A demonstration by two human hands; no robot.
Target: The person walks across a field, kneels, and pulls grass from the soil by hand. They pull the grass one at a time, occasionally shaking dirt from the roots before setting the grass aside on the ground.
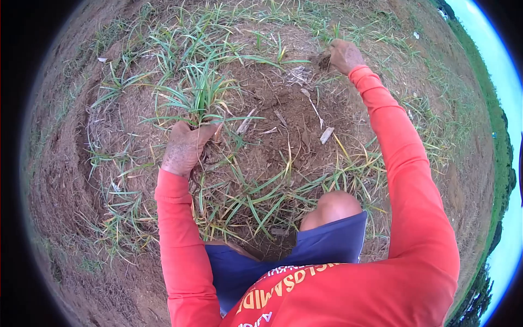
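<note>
Blue cloth shorts (332, 240) and our bent bare knee (336, 206) lie nearest us. Beyond, our left hand (187, 147) grips the base of a long-bladed green grass tuft (202, 101), roots dangling below. Farther out, past loose brown soil (283, 122), our right hand (345, 56) closes at a dark, soil-caked root clump (323, 59); whether it grips it, we cannot tell.

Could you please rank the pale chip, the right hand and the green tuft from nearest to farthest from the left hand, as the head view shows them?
From the left hand:
1. Green tuft, right at its fingers.
2. Pale chip, off to the right on the soil.
3. Right hand, farther right and ahead.
</note>
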